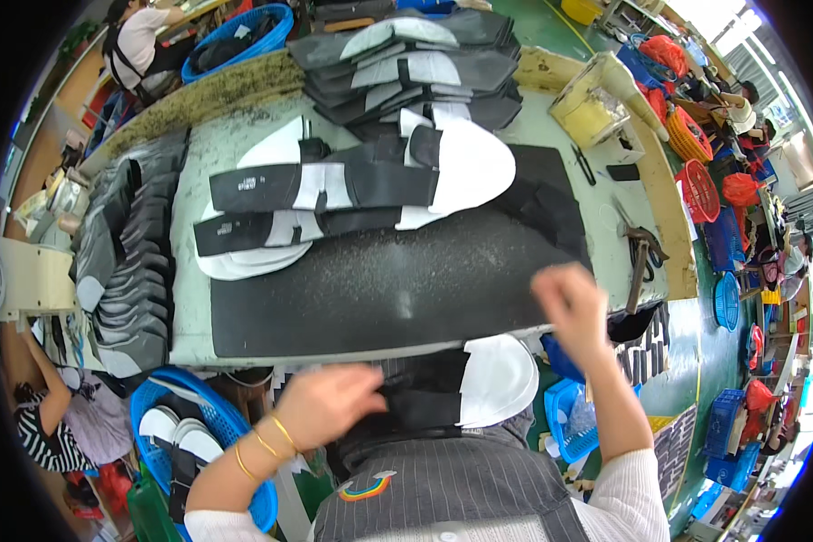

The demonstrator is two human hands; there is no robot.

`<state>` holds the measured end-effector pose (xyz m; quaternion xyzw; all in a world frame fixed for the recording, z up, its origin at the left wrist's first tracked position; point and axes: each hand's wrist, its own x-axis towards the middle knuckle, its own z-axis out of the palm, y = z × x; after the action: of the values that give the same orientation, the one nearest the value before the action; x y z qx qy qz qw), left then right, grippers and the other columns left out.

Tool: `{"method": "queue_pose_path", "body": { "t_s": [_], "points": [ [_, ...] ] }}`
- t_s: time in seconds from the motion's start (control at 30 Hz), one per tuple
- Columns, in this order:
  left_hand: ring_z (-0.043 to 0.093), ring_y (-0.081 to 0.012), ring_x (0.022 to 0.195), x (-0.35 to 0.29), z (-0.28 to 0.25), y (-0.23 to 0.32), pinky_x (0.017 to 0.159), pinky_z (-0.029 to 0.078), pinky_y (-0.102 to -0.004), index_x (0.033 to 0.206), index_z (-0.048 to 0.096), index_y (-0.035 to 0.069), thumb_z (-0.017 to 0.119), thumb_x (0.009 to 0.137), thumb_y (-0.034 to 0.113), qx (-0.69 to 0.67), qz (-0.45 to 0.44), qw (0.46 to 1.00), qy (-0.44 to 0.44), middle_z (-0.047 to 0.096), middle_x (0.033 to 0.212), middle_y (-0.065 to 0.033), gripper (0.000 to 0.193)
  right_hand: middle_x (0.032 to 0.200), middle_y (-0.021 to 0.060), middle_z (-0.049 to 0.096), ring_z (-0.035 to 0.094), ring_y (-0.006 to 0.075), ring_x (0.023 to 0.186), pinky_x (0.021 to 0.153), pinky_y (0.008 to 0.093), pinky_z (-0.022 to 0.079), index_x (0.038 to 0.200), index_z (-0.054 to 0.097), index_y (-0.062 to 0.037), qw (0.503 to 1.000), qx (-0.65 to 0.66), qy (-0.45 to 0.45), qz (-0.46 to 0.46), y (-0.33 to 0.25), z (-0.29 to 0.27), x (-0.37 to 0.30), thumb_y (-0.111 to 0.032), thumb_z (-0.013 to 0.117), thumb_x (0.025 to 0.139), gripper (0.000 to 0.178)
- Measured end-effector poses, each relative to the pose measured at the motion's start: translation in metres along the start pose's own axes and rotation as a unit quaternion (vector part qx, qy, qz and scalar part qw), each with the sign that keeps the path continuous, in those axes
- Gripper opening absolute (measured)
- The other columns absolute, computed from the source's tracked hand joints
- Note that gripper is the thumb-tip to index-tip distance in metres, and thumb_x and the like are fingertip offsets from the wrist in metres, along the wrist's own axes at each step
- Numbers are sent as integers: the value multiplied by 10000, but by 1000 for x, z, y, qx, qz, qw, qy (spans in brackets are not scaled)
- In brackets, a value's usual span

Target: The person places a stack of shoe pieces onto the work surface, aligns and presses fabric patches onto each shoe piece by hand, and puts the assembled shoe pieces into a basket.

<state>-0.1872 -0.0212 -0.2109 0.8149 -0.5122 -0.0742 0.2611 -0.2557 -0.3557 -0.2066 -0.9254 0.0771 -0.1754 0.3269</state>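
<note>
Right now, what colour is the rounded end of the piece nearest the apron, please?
The rounded end is white, best seen in the head view.

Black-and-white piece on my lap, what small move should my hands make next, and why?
Perhaps lower your right hand to the white end of the black-and-white piece: nothing shows in that hand, which is raised near the right end of the black mat, while your left hand is near the piece's dark end.

Passage is open across the black mat [397,312]'s near half, while layered black-and-white pieces [384,185] block its far left.
</note>
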Motion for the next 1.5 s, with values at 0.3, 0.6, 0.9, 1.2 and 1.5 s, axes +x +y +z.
{"method": "queue_pose_path", "body": {
  "t_s": [0.3,0.6,0.9,1.2,1.5],
  "points": [
    [594,-244,1011,114,-46,-128,925,430,-388,986,633,57,640,786,112,235,21,966,101,638,1050,-69,208,1026,160,580,569,283,924,811,372,462,1051,632,-37,972,-98,-15,213,124,-17,77,-193,774,692,417],
    [585,-213,797,64,4,-15,715,461,-345,956,660,2,622,698,73,236,14,965,111,586,894,-67,271,884,99,588,565,231,822,745,319,450,913,564,-29,987,-50,119,91,100,-3,69,-55,685,766,192],
    [588,-278,931,83,-2,12,790,488,-354,1110,599,-8,767,689,142,-96,-61,984,134,608,976,-108,477,972,96,621,630,173,852,751,296,520,1031,506,-38,880,390,157,220,63,-21,48,34,571,844,210],
    [525,2,652,80,10,48,568,420,-154,816,596,27,750,781,60,-636,-246,726,91,606,751,33,161,681,83,598,554,123,569,517,253,443,851,539,-26,982,178,-58,-25,-54,9,-21,7,728,760,212],
    [381,9,629,19,12,53,564,339,-156,754,461,94,737,801,73,-708,-315,632,-5,413,726,99,281,715,109,627,604,216,578,517,270,468,872,562,-22,957,228,-169,-67,-82,18,-42,57,762,673,293]
  ]
}}
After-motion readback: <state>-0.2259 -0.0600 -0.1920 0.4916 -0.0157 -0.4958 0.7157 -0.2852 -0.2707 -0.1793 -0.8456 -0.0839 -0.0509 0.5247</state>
